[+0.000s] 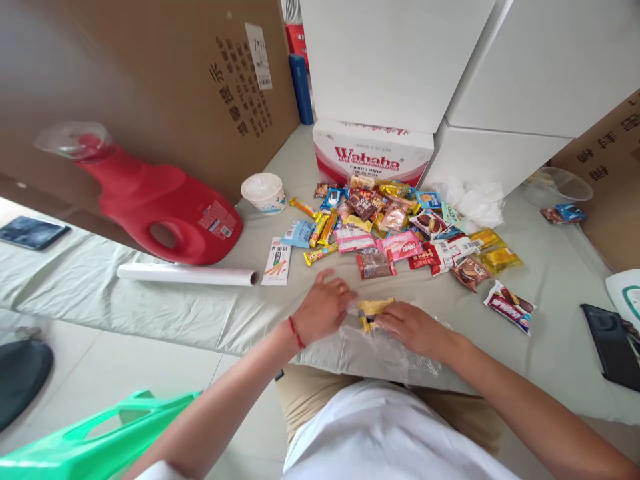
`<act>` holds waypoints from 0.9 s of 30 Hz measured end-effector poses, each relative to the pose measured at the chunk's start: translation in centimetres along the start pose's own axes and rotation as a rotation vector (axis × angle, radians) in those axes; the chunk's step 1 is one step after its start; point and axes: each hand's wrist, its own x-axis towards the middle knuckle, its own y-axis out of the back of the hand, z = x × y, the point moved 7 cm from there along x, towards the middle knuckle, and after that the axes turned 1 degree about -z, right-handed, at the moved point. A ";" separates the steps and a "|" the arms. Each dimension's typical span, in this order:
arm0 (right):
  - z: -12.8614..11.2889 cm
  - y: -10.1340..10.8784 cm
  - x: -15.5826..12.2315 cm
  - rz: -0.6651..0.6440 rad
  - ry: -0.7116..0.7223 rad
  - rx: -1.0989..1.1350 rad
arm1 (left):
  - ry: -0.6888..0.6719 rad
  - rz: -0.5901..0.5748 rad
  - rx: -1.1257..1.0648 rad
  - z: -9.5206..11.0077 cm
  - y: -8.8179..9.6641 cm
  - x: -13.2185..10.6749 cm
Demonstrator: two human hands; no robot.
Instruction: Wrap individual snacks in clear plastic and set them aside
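Note:
My left hand (325, 305), with a red string bracelet at the wrist, has its fingers curled at the edge of a clear plastic bag (400, 357). My right hand (413, 327) grips a small yellow-wrapped snack (373, 310) with dark marks, lying over or inside the bag; I cannot tell which. Both hands are low over the cloth-covered surface, close to my lap. Just beyond them lies a pile of wrapped snacks (367, 203) in many colours. A brown snack packet (376, 265) is the nearest of these to my hands.
A Wahaba carton (373, 155) stands behind the pile. To the left are a paper tub (264, 193), a white roll (187, 275), a snack carton (277, 262) and a large red jug (165, 207). A phone (613, 343) lies right; a green plastic stool (100, 440) stands below left.

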 end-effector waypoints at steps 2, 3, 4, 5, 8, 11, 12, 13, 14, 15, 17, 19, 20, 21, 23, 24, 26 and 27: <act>0.1 -0.1 -0.2 0.051 -0.033 0.036 | -0.053 0.074 0.032 0.7 0.3 -1.5; 0.1 -0.2 -0.3 0.059 -0.046 0.045 | -0.091 0.131 0.056 1.3 0.5 -2.4; 0.1 -0.3 -0.3 0.059 -0.053 0.049 | -0.133 0.179 0.079 2.0 0.6 -3.4; 0.1 -0.4 -0.3 0.053 -0.058 0.053 | -0.171 0.213 0.099 2.8 0.6 -4.5; 0.0 -0.8 -0.1 0.013 -0.074 0.056 | -0.210 0.213 0.110 4.7 0.2 -7.3; 0.1 -1.2 -0.1 -0.040 -0.097 0.052 | -0.122 0.190 0.025 6.2 0.1 -9.5; 0.1 -1.4 -0.1 -0.050 -0.105 0.056 | -0.098 0.206 -0.016 7.0 0.2 -10.0; 0.0 -1.5 0.0 -0.055 -0.112 0.063 | -0.098 0.235 -0.050 7.9 0.3 -10.2; 0.0 -1.6 0.0 -0.057 -0.118 0.071 | -0.120 0.267 -0.065 9.1 0.4 -10.3; -0.1 -1.7 0.0 -0.057 -0.123 0.081 | -0.149 0.299 -0.060 10.2 0.2 -10.0; -0.1 -1.7 0.1 -0.052 -0.132 0.103 | -0.181 0.332 0.012 11.9 -0.7 -8.8; 0.0 -1.7 0.2 -0.053 -0.135 0.148 | -0.123 0.330 0.105 12.2 -2.3 -7.0; 0.1 -1.7 0.2 -0.056 -0.131 0.183 | -0.090 0.322 0.142 11.9 -3.1 -6.2; 0.3 -1.6 0.2 -0.060 -0.125 0.221 | -0.065 0.308 0.168 11.6 -3.9 -5.5; 0.8 -1.6 0.2 -0.070 -0.117 0.290 | -0.041 0.270 0.196 10.8 -5.2 -4.9; 1.0 -1.6 0.2 -0.071 -0.111 0.313 | -0.038 0.258 0.194 10.4 -5.4 -5.0; 1.4 -1.5 0.2 -0.081 -0.106 0.327 | -0.047 0.265 0.157 9.9 -5.2 -5.8; 1.5 -1.6 0.2 -0.096 -0.102 0.321 | -0.056 0.283 0.128 9.8 -4.7 -6.4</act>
